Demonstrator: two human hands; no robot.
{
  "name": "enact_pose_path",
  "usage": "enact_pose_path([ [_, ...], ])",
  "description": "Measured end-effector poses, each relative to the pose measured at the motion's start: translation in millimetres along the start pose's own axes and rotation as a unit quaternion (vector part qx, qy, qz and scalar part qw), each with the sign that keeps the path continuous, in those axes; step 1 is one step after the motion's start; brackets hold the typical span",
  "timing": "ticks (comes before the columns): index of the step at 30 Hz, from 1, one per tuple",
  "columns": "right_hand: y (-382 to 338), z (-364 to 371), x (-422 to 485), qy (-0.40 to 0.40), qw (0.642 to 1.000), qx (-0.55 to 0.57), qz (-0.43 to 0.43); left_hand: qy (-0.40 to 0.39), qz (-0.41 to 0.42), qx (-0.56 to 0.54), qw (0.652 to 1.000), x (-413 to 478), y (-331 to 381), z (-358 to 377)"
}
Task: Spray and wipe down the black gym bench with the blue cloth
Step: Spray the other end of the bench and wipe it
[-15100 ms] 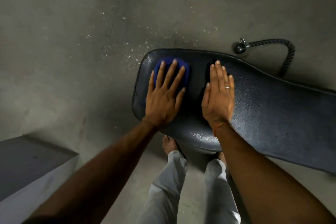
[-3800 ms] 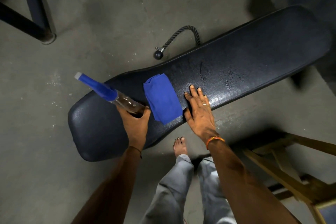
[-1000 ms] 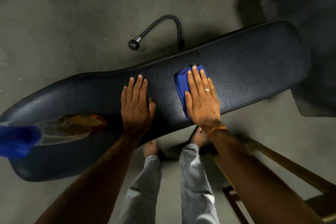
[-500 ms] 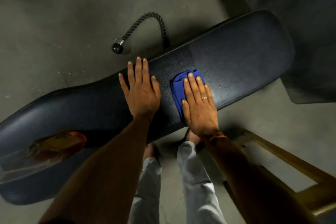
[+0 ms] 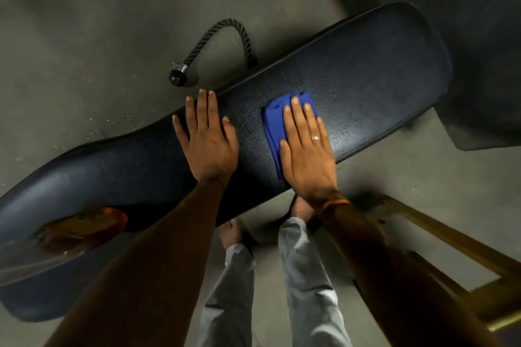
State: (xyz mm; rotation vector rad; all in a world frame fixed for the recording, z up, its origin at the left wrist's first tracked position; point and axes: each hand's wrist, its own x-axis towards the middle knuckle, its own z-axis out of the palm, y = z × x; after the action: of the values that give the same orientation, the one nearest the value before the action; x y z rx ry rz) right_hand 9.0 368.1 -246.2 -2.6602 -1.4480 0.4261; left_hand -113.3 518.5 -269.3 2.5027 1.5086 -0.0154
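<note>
The long black gym bench [image 5: 375, 65] runs from lower left to upper right. A folded blue cloth [image 5: 275, 121] lies on its middle, and my right hand [image 5: 306, 149] presses flat on it with fingers spread. My left hand [image 5: 207, 141] rests flat and empty on the pad, just left of the cloth. The spray bottle [image 5: 70, 234] lies on its side at the bench's left end, clear with amber liquid, its head cut off by the frame edge. Fine droplets show on the pad right of the cloth.
A black rope handle with a ball end [image 5: 222, 45] lies on the concrete floor behind the bench. A wooden frame [image 5: 456, 256] stands at the lower right. My legs and bare feet [image 5: 234, 231] are below the bench's near edge.
My right hand has slid the cloth toward the right end of the bench. My left hand stays flat on the pad. The bottle lies unmoved.
</note>
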Motion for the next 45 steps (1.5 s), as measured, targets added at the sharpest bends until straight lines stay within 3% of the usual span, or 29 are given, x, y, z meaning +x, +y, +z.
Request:
enact_pose_path([
  [2, 8, 2, -1, -0.009, 1.0, -0.005, -0.012, 0.001, -0.001, 0.001, 1.0, -1, -1, 1],
  [9, 10, -17, 127, 0.037, 0.998, 0.007, 0.046, 0.016, 0.007, 0.005, 1.0, -2, -1, 4],
  [12, 15, -14, 74, 0.046, 0.998, 0.006, 0.037, 0.021, 0.007, -0.002, 1.0, -2, -2, 4],
  [15, 26, -6, 7, 0.003, 1.0, 0.017, 0.021, 0.027, 0.009, 0.003, 1.0, -3, -1, 2],
  [19, 43, -10, 54, 0.037, 0.999, 0.003, -0.012, 0.035, 0.013, 0.009, 0.999, -3, 0, 4],
  [23, 46, -21, 126, 0.058, 0.997, 0.022, 0.053, 0.019, 0.017, 0.019, 1.0, -3, -1, 6],
  [27, 52, -14, 75, 0.06, 0.997, 0.016, 0.038, 0.013, 0.019, 0.024, 0.999, -3, 5, 5],
  [30, 63, -7, 12, 0.019, 1.0, -0.012, 0.017, 0.021, 0.019, 0.014, 0.999, 2, 22, 8],
  [34, 92, -15, 58, 0.047, 0.998, -0.017, -0.037, -0.006, 0.119, 0.002, 0.993, 25, 102, 24],
  [39, 108, -27, 135, 0.074, 0.996, 0.019, 0.055, 0.0, 0.062, 0.01, 0.998, 34, 143, 41],
  [45, 107, -20, 28, 0.033, 0.998, 0.025, 0.05, -0.007, 0.062, -0.002, 0.998, 34, 145, 34],
])
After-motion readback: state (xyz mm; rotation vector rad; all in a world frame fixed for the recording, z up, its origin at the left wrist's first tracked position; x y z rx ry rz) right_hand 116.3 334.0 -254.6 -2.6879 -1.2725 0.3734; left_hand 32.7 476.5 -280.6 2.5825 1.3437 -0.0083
